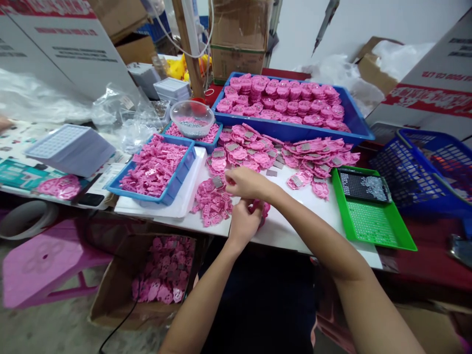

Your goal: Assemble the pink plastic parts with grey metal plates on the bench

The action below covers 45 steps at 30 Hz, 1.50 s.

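Near the table's front edge, my left hand [245, 222] is closed around a pink plastic part [264, 212], mostly hidden by the fingers. My right hand [249, 183] reaches across above it, with its fingers curled together; whatever they hold, if anything, is hidden. Close by on the left lies a pile of small pink plastic pieces [212, 205]. Behind the hands spreads a heap of pink plastic casings [245, 150], some with grey squares on them. A loose grey square [272, 173] rests on the white tabletop.
Blue trays of small pink pieces [193, 162] stand left, with a clear bowl [192, 119] on one. A large blue tray [357, 123] holds stacked casings. To the right sits a green tray [400, 231] beside a blue basket [413, 172]. Below is an open carton [106, 295].
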Tool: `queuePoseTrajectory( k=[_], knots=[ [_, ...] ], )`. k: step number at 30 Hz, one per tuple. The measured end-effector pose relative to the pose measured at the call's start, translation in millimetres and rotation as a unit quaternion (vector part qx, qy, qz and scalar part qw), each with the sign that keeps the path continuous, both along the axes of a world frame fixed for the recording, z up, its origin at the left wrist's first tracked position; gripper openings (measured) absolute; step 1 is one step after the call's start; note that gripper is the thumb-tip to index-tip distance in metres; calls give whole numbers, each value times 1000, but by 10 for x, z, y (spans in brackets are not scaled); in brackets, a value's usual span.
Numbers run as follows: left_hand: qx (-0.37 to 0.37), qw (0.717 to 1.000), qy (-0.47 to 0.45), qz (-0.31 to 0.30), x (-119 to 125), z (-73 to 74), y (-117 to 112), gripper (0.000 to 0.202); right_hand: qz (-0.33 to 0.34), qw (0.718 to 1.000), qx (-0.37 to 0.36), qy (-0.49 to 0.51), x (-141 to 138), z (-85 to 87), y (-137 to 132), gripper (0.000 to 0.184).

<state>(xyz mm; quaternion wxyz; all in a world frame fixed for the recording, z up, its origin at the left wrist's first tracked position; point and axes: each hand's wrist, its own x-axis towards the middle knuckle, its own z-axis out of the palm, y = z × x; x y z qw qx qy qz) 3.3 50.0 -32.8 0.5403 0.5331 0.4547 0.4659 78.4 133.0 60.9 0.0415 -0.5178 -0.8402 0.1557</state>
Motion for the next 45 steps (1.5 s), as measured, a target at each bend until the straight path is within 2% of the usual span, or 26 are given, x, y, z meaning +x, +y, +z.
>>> queuePoseTrajectory(
  k=[3,6,10,13,16,18,21,24,26,29,33,39,43,45],
  knots=[
    [-2,999,-33,-1,-11,36,-7,25,-55,991,61,109,217,31,-124,22],
    [-6,998,-60,10,-21,46,-9,33,-128,958,83,242,506,38,-294,29],
    [-22,996,-77,26,-19,25,-17,39,-202,894,4,401,868,-56,-496,31],
    [-31,996,-79,30,-14,32,-20,37,-212,844,-83,485,1028,-163,-606,30],
    [-34,997,-68,25,-13,49,-8,36,-206,825,-125,511,1079,-242,-687,32],
    [-33,997,-64,21,-15,53,3,36,-213,837,-113,491,1076,-277,-724,29],
    [-26,998,-61,25,-18,51,9,35,-213,896,-47,387,1069,-331,-753,21],
    [-19,997,-66,30,-26,59,-10,35,-192,946,67,254,1089,-419,-746,22],
    [-17,997,-69,36,-32,68,-32,36,-181,957,121,194,1107,-500,-718,23],
    [-18,997,-66,45,-42,76,-64,36,-149,968,134,151,1112,-624,-654,24],
    [-21,996,-61,57,-51,74,-82,37,-100,976,140,133,1091,-711,-594,25],
    [-16,995,-64,69,-57,56,-69,37,-88,974,137,160,1104,-655,-610,22],
    [-11,994,-65,82,-64,22,-51,36,-129,945,143,263,1062,-550,-679,17],
    [-5,995,-59,81,-67,22,-45,36,-120,926,149,324,1001,-499,-727,18]
  ],
)
